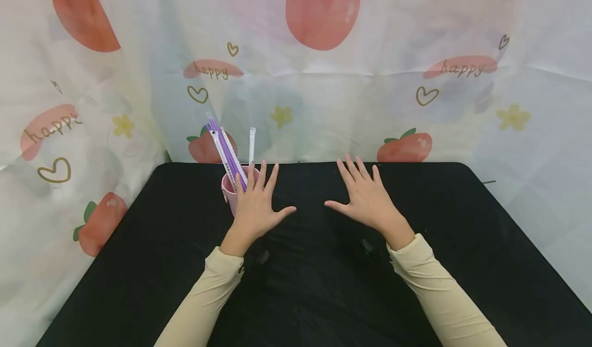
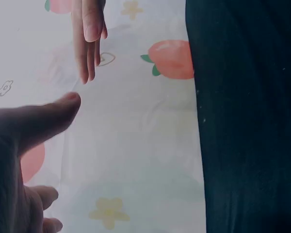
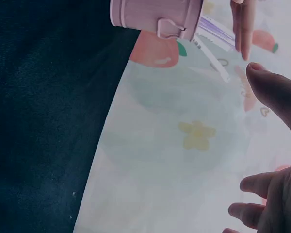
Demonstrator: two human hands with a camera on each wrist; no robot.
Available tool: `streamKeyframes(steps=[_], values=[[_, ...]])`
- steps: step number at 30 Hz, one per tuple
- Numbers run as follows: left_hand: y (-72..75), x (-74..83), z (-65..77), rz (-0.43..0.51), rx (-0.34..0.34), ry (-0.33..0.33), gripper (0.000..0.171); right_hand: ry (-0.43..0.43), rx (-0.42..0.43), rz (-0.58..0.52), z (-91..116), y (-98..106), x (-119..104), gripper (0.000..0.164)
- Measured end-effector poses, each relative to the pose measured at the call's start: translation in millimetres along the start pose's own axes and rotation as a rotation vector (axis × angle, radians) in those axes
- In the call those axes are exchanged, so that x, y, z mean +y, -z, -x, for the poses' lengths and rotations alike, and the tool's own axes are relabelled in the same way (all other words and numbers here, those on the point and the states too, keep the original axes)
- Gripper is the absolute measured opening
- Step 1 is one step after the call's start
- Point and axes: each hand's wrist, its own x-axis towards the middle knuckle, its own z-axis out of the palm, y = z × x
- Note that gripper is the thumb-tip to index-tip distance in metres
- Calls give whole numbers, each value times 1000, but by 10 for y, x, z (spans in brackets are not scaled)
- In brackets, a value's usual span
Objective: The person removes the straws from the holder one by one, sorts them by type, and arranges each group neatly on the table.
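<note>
Both hands are held up with fingers spread and nothing in them. In the head view my left hand [image 1: 254, 205] is nearest to a pink bucket [image 1: 228, 190] and hides part of it. Several wrapped straws [image 1: 227, 154], some purple and some white, lean out of that bucket. My right hand [image 1: 370, 198] is to the right, apart from anything on the table. The right wrist view shows the bucket [image 3: 155, 17] with its small handle bracket, and the straws [image 3: 216, 31] poking out of its mouth.
A black cloth covers the table [image 1: 305, 285]. Behind and to the left hangs a pale curtain [image 1: 324, 110] printed with fruit, hearts and flowers, close to the table's back edge.
</note>
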Motion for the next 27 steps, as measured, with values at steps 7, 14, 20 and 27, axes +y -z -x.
streamKeyframes(steps=[7,14,20,27], values=[[41,-88,-38,-24,58,-13,99,4,32,8,-79,7,-44,101],[95,-193,-38,5,111,-26,96,11,44,2,-154,13,-66,101],[117,-288,-26,42,137,-13,94,25,72,-13,-238,-5,-83,99],[89,-433,6,58,128,7,91,50,76,-56,-327,-60,-108,96]])
